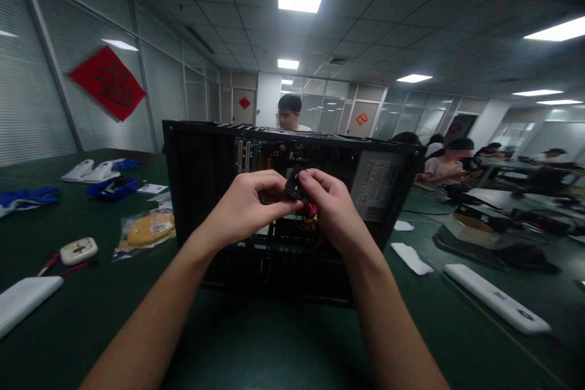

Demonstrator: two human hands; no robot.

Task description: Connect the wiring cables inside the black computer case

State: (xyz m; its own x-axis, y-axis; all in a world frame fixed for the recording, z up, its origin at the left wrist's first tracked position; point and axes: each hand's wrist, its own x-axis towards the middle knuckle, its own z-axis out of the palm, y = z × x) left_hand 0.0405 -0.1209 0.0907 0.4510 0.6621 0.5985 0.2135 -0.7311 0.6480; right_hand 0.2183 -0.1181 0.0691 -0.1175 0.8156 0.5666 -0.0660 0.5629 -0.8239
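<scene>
A black computer case (201, 274) stands in front of me with its side open. Before its opening, my left hand (249, 207) and my right hand (329, 201) pinch a small black plug connector (295, 183) from both sides. Coloured wires (311, 212) hang just below the connector, beside my right fingers. Inside the case, a circuit board with slots (247, 155) shows at the back, partly covered by my hands. A grey power supply (375, 186) with a label sits at the right inside. My fingers hide part of the connector.
On the green table (132, 304) at left lie gloves (98, 170), a blue tray (112, 187), a bagged yellow item (150, 228) and a white power strip (27, 301). At right are another white strip (496, 298), crumpled paper (411, 258) and an open box (473, 228). People sit beyond.
</scene>
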